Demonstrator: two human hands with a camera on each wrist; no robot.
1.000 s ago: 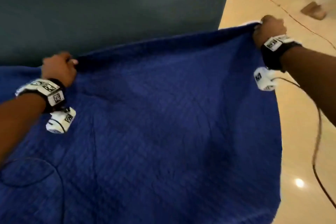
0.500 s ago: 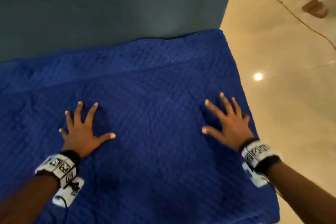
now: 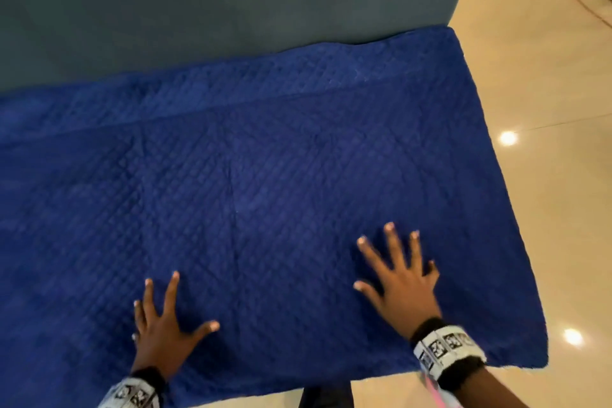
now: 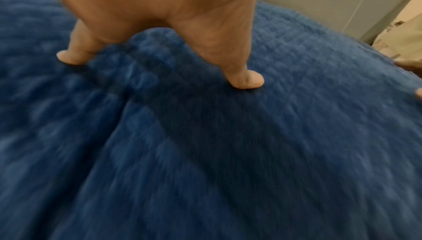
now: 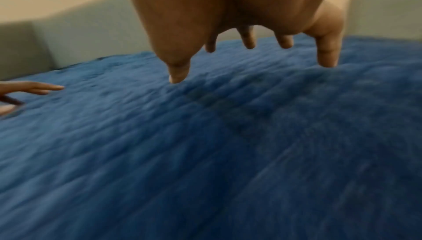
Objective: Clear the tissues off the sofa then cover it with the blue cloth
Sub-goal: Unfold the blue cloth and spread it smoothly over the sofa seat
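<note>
Head view showed your left hand [image 3: 162,334] at the lower left of the frame and your right hand [image 3: 400,281] at the lower right, both flat with fingers spread on the blue cloth [image 3: 265,175] and gripping nothing. The cloth lay spread over the sofa [image 3: 198,10], filling the middle of the frame, its far edge against the grey backrest in the upper left and its right edge beside the cream floor [image 3: 546,109]. Both wrist views were blurred, yet showed your fingertips [image 4: 247,81] touching the quilted cloth.
</note>
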